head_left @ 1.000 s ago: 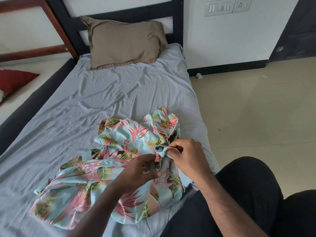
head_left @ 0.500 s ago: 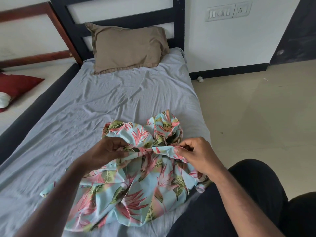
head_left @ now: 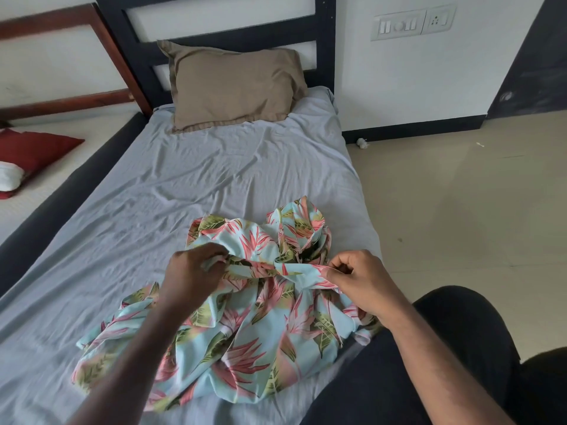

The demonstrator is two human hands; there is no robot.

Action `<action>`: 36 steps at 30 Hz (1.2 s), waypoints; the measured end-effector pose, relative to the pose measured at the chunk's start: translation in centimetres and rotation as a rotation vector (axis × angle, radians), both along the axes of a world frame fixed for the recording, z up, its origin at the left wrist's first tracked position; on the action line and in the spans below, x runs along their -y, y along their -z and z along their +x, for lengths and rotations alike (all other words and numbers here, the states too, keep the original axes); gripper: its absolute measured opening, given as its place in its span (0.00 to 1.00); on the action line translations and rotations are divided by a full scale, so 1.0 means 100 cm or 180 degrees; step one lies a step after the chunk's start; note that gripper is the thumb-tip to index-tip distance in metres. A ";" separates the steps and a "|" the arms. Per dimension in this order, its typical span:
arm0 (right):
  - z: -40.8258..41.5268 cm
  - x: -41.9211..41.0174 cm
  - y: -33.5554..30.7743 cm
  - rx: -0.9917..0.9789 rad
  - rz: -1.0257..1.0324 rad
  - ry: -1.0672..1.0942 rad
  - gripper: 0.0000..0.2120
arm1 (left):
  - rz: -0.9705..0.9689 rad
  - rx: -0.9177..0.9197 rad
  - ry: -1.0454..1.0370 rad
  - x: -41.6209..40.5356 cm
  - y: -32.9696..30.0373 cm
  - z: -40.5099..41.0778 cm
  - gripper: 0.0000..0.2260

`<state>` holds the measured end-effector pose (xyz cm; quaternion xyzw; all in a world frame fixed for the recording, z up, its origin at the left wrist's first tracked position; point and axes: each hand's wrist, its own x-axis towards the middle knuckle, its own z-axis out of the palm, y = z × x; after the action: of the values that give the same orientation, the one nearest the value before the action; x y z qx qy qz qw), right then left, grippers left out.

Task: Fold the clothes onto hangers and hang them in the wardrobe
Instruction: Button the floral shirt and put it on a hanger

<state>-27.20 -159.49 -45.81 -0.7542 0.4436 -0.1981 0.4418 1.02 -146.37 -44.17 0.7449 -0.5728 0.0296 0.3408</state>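
Observation:
A light blue shirt with a pink and green leaf print (head_left: 245, 338) lies crumpled on the near right part of the bed. My left hand (head_left: 193, 274) pinches a bunched edge of the shirt. My right hand (head_left: 359, 280) pinches the same edge further right. The strip of cloth between the two hands is pulled fairly taut above the rest of the shirt. No hanger and no wardrobe show in the head view.
The bed has a grey sheet (head_left: 159, 194), a brown pillow (head_left: 233, 84) at the head and a black headboard (head_left: 221, 35). A second bed with a red cushion (head_left: 33, 148) lies left. Tiled floor (head_left: 460, 210) spreads right; my dark-trousered knee (head_left: 445, 348) is at lower right.
My left hand moved left from the shirt's middle and took hold of its edge. Both hands have drawn apart, stretching the edge between them.

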 end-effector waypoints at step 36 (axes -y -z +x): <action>0.012 -0.020 -0.005 0.1725 0.2171 -0.0230 0.10 | -0.0423 -0.2797 0.0041 -0.008 0.001 -0.115 0.12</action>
<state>-26.02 -157.47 -45.27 -0.5009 0.3249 -0.2154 0.7728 -10.50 -145.57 -44.30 0.6596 -0.3751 -0.2551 0.5992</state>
